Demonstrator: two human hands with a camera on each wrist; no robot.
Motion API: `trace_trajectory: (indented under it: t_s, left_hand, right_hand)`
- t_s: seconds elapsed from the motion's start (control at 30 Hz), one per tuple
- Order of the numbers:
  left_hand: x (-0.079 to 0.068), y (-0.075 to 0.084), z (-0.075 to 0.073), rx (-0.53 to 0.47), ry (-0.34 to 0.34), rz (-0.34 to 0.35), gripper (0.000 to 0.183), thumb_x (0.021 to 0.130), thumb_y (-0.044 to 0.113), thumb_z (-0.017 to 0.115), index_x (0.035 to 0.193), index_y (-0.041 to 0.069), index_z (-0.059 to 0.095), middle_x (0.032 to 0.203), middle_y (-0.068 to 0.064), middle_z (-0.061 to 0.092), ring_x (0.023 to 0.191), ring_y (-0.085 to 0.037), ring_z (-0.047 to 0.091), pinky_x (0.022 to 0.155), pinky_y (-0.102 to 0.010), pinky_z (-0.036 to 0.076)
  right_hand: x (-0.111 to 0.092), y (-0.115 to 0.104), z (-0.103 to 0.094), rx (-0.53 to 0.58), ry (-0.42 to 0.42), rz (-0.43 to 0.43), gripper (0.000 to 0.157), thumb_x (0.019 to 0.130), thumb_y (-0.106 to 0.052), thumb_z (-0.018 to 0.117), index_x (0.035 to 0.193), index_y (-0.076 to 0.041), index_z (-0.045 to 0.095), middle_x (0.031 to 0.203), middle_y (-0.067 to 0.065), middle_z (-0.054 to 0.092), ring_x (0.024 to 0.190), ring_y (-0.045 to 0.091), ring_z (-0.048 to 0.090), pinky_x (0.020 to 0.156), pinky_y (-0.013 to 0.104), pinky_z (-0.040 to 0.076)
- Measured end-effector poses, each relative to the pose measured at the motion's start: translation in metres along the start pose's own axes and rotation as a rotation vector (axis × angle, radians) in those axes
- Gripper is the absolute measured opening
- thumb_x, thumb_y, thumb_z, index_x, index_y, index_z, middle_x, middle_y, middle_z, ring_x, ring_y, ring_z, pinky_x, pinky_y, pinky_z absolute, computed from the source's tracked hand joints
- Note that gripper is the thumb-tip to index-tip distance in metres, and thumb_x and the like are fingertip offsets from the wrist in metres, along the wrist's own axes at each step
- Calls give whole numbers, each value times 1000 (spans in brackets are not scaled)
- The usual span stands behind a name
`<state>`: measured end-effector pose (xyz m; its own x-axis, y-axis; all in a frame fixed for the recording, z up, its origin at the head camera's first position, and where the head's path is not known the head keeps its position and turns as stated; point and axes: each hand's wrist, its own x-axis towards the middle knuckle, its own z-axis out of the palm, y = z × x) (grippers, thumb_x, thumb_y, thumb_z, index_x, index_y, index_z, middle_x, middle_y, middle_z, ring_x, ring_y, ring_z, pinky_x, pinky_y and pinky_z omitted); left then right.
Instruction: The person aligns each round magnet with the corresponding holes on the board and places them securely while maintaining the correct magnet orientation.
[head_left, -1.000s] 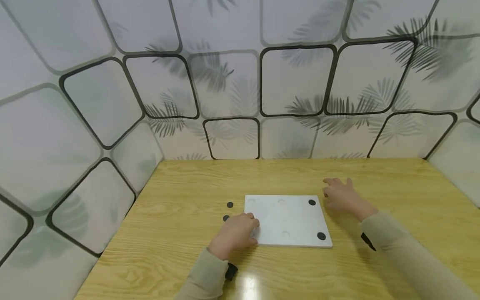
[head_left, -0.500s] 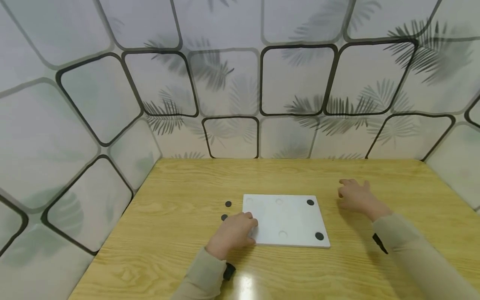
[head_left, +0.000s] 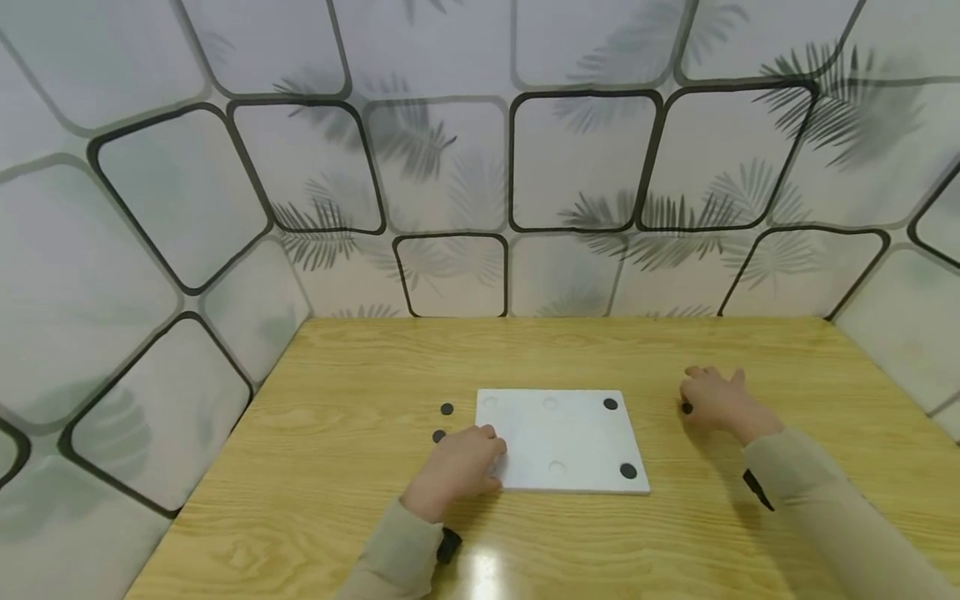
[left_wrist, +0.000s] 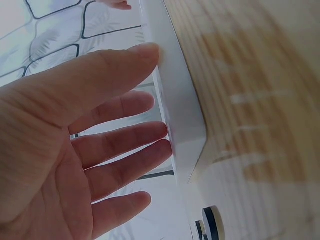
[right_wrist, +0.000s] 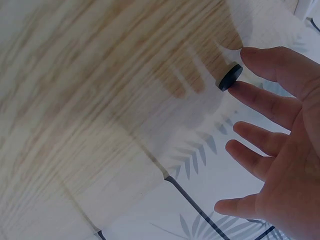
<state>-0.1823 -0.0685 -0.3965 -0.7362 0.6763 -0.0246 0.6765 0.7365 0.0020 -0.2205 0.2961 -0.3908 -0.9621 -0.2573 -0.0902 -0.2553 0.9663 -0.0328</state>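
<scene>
A white board (head_left: pixel 562 437) with shallow round recesses lies on the table, with one black disc (head_left: pixel 611 404) at its back right corner and another black disc (head_left: pixel 627 471) at its front right. My left hand (head_left: pixel 459 468) rests on the board's left end; in the left wrist view the thumb touches the side edge and the fingers reach over the face. To the right of the board, my right hand (head_left: pixel 718 403) is low over the table. It pinches a small black disc (right_wrist: pixel 230 77) between thumb and index fingertip, while the other fingers stay apart.
Two loose black discs lie left of the board, the farther disc (head_left: pixel 447 409) beyond a nearer disc (head_left: pixel 439 436) beside my left hand. The wooden table (head_left: pixel 360 358) meets a patterned wall (head_left: pixel 450 192) at its back and sides.
My right hand moves rightward away from the board, then lowers slightly; a black disc now shows at its fingertips. The left hand keeps its place on the board. The head view shifts slightly.
</scene>
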Motion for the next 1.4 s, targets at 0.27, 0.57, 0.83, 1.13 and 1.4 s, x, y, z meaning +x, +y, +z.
trace_trajectory:
  t_s: [0.27, 0.57, 0.83, 1.13, 1.4]
  left_hand:
    - [0, -2, 0, -2, 26, 24, 33, 69, 33, 74, 92, 11, 66, 82, 3, 55, 69, -7, 50, 58, -18, 42]
    - [-2, -3, 1, -18, 20, 16, 32, 69, 32, 75, 92, 11, 66, 81, 3, 54, 68, -8, 49, 59, -19, 42]
    - [-3, -1, 1, -23, 24, 21, 32, 69, 32, 75, 92, 11, 66, 82, 3, 55, 70, -8, 50, 60, -19, 42]
    - [-3, -1, 1, -9, 24, 22, 32, 69, 32, 74, 92, 11, 65, 83, 3, 55, 70, -9, 51, 60, -19, 42]
    - [-2, 0, 0, -6, 30, 25, 32, 69, 32, 75, 91, 11, 66, 83, 2, 55, 70, -9, 50, 59, -19, 42]
  right_hand:
    - [-1, 3, -2, -19, -32, 33, 11, 75, -13, 66, 69, -12, 57, 118, 33, 41, 104, 52, 36, 74, 75, 14]
    - [-1, -1, -1, 3, -29, 21, 16, 73, -10, 66, 64, -13, 52, 118, 32, 41, 104, 52, 36, 75, 76, 13]
    - [-1, -1, 6, 17, -14, 3, 17, 67, -6, 61, 59, -15, 48, 119, 33, 41, 105, 53, 35, 75, 77, 10]
    - [0, -3, 7, -14, 27, -30, 21, 67, -11, 64, 58, -16, 46, 119, 30, 42, 107, 50, 35, 75, 76, 12]
    - [4, -11, 1, -28, 56, -54, 24, 69, -15, 67, 58, -15, 45, 123, 28, 41, 111, 47, 34, 78, 75, 12]
